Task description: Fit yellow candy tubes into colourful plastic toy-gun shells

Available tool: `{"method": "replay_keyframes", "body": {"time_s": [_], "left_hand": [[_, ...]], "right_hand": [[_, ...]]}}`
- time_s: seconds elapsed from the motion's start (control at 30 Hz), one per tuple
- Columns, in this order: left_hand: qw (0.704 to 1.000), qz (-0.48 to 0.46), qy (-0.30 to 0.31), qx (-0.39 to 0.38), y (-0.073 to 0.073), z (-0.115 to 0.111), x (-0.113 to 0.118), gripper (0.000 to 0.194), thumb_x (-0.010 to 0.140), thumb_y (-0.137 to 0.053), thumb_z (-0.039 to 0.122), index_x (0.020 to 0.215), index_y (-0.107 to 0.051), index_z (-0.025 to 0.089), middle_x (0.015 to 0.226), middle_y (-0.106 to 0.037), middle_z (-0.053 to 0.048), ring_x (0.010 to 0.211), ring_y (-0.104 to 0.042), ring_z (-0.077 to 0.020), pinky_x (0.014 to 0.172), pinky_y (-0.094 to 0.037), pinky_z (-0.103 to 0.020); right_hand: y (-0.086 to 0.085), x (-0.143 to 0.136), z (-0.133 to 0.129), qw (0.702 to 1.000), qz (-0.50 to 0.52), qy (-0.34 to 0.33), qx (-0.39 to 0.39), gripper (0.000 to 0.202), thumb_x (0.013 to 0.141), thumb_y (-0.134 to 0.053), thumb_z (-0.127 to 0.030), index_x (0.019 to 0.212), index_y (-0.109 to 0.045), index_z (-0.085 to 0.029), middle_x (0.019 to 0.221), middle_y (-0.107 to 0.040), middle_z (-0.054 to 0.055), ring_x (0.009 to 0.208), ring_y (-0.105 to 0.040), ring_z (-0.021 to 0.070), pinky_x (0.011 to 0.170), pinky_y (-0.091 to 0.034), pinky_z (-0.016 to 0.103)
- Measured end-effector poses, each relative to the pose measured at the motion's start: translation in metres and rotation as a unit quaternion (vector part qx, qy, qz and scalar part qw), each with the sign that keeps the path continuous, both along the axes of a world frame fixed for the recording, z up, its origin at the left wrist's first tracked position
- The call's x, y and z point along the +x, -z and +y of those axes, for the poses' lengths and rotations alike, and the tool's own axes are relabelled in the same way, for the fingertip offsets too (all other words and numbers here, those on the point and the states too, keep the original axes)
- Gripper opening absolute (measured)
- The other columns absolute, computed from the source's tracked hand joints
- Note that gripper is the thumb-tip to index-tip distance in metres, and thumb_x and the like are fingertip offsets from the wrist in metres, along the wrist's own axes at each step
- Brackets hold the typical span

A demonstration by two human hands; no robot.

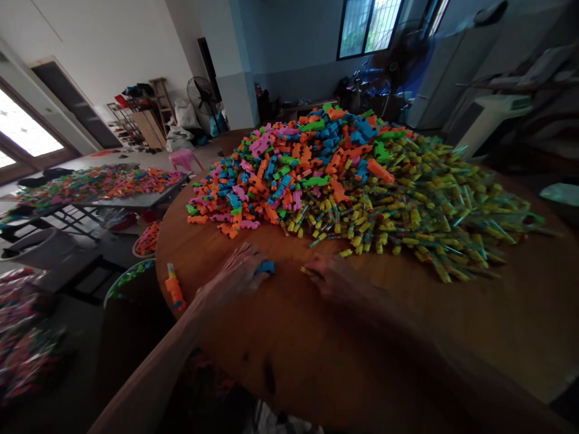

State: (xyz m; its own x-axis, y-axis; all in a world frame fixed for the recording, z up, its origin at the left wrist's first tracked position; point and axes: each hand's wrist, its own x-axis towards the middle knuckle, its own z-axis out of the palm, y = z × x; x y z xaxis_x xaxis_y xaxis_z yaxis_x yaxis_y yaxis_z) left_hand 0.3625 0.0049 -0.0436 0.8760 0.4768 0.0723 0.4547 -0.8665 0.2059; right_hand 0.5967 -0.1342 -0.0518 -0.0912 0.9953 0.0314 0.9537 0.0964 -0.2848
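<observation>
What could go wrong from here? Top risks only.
1. The orange piece lies near the table's left edge, close to the left forearm; a sideways sweep might knock it off.
2. The multicoloured pile and yellow pile are loose and meet, so pieces could slide and mix.
3. The right hand's yellow piece is small; it might slip.
</observation>
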Motion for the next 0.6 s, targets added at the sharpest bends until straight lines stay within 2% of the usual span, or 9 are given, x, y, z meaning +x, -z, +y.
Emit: {"method": "replay_keyframes", "body": {"time_s": [0.2, 0.33, 0.6], "left_hand": [[0.998, -0.053, 0.003, -0.040, 0.010, -0.023, 0.008, 0.018, 0.088, -0.062, 0.024, 0.104, -0.056, 0.018, 0.098, -0.061, -0.006, 0.092, -0.058, -0.0211, 0.079, -0.046, -0.033], [0.996, -0.075, 0.015, -0.049, 0.010, -0.031, 0.009, 0.017, 0.090, -0.061, 0.021, 0.107, -0.059, 0.018, 0.101, -0.063, -0.007, 0.096, -0.058, -0.0220, 0.083, -0.045, -0.034], [0.995, -0.080, 0.040, -0.038, 0.012, -0.035, 0.006, 0.016, 0.099, -0.053, 0.022, 0.109, -0.064, 0.019, 0.104, -0.064, -0.007, 0.104, -0.057, -0.0232, 0.093, -0.046, -0.038]], "right_hand": [[0.009, -0.006, -0.004, 0.992, 0.109, -0.022, 0.055, 0.025, 0.094, -0.052, -0.016, 0.107, -0.073, -0.016, 0.103, -0.069, 0.009, 0.093, -0.063, 0.0192, 0.082, -0.042, 0.030], [0.012, -0.009, -0.006, 0.992, 0.106, -0.038, 0.063, 0.027, 0.094, -0.049, -0.015, 0.110, -0.071, -0.015, 0.103, -0.068, 0.010, 0.094, -0.062, 0.0200, 0.084, -0.043, 0.031], [0.005, -0.018, -0.012, 0.993, 0.093, -0.048, 0.052, 0.029, 0.093, -0.049, -0.015, 0.112, -0.070, -0.014, 0.104, -0.066, 0.011, 0.089, -0.058, 0.0199, 0.081, -0.044, 0.032]]}}
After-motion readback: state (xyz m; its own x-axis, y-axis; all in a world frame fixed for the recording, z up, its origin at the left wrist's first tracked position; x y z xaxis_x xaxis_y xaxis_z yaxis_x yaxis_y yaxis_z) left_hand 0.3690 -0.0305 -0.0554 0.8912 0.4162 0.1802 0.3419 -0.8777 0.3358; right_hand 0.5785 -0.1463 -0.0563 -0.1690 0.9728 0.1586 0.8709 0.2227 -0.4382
